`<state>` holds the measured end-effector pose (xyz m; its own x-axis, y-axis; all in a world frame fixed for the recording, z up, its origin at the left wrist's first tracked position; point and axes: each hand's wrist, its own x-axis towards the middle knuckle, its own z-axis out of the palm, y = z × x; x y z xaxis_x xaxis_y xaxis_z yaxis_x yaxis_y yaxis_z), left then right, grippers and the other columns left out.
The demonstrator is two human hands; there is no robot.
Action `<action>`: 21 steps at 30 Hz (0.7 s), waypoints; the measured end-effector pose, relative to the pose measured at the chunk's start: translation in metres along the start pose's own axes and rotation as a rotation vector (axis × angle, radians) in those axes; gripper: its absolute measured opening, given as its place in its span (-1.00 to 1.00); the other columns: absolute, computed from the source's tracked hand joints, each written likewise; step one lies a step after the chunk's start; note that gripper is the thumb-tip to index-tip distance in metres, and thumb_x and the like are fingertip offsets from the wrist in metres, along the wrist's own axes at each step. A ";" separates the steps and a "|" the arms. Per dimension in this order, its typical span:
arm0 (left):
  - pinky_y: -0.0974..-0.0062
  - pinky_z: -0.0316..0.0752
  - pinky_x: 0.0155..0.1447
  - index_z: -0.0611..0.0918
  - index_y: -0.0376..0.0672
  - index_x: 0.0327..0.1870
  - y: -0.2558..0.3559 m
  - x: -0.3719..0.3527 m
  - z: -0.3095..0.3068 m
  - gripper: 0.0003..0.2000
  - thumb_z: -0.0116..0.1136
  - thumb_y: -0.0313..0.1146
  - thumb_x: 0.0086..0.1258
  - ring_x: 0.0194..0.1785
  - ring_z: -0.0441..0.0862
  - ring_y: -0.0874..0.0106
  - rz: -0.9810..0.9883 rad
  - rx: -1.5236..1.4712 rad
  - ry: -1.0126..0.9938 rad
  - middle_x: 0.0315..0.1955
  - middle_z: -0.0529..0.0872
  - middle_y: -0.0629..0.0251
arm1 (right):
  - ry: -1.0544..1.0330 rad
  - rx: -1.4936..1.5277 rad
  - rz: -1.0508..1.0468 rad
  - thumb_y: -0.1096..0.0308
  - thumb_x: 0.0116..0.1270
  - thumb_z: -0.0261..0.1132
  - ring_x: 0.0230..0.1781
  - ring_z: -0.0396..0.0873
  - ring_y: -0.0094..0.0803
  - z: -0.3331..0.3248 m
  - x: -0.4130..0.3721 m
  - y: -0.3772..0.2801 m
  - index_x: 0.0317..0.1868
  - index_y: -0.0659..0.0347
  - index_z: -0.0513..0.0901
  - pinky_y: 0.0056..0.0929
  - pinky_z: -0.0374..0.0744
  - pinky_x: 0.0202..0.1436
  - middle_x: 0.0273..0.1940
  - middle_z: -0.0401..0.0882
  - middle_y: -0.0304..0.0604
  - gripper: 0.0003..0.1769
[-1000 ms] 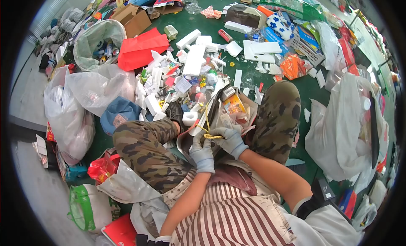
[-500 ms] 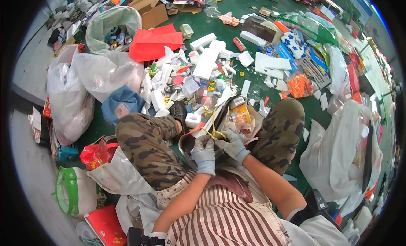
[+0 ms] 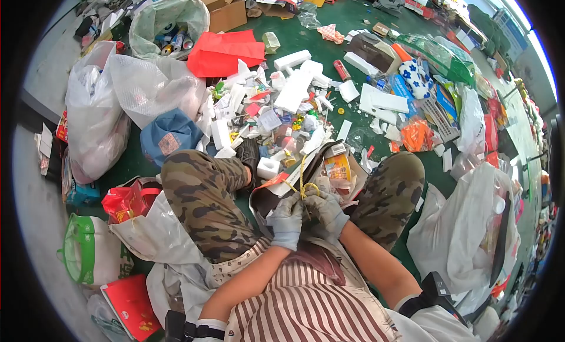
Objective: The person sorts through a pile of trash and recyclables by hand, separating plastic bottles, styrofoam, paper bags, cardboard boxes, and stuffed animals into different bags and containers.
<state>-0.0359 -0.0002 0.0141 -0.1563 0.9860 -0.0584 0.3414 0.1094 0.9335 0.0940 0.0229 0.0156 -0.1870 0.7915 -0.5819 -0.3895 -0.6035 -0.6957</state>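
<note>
Seemingly, yellow cord (image 3: 302, 175) is being knotted at near side of paper/card bundle (image 3: 339, 167), btwn knees (image 3: 187, 172); it's pinched by L hand (image 3: 286, 219) & R hand (image 3: 327, 212), both gloved. Next, prob., ends should be drawn tight w/o slack being let back.

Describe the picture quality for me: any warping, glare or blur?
Head view: edges bow strongly, corners black; head view: bright strip glares at upper right, white foam looks nearly washed out; head view: yellow rope at left hand and right hand shows, its knotting unclear.
</note>
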 end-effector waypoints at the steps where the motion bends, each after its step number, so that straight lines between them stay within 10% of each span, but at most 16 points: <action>1: 0.41 0.49 0.01 0.61 -0.29 -0.04 -0.002 0.000 0.001 -0.73 0.15 -0.43 0.26 -0.13 0.64 0.25 -0.002 -0.002 0.002 -0.18 0.65 0.01 | 0.011 0.020 -0.005 0.39 0.19 0.24 -0.34 0.54 -0.59 0.001 -0.002 0.000 -0.14 0.16 0.59 -0.61 0.52 -0.26 -0.31 0.59 -0.33 -0.80; 15: 0.49 0.52 -0.14 0.63 -0.26 -0.17 -0.005 0.004 0.005 -0.81 0.17 -0.41 0.24 -0.28 0.63 0.40 0.082 0.050 0.032 -0.32 0.67 0.14 | 0.115 -0.340 -0.269 0.45 0.23 0.24 -0.40 0.48 -0.70 0.009 -0.009 0.000 -0.14 0.18 0.61 -0.68 0.46 -0.35 -0.34 0.59 -0.39 -0.82; 21: 0.45 0.53 -0.17 0.62 -0.27 -0.21 -0.005 0.003 -0.001 -0.84 0.20 -0.44 0.21 -0.30 0.63 0.37 0.251 0.100 0.032 -0.35 0.66 0.14 | 0.203 0.295 -0.130 0.44 0.25 0.22 -0.37 0.54 -0.59 0.007 0.006 0.016 -0.12 0.18 0.61 -0.59 0.51 -0.32 -0.31 0.62 -0.30 -0.81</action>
<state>-0.0392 0.0020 0.0101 -0.0840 0.9795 0.1831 0.4624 -0.1244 0.8779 0.0802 0.0188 0.0037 0.0521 0.8061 -0.5894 -0.6466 -0.4226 -0.6351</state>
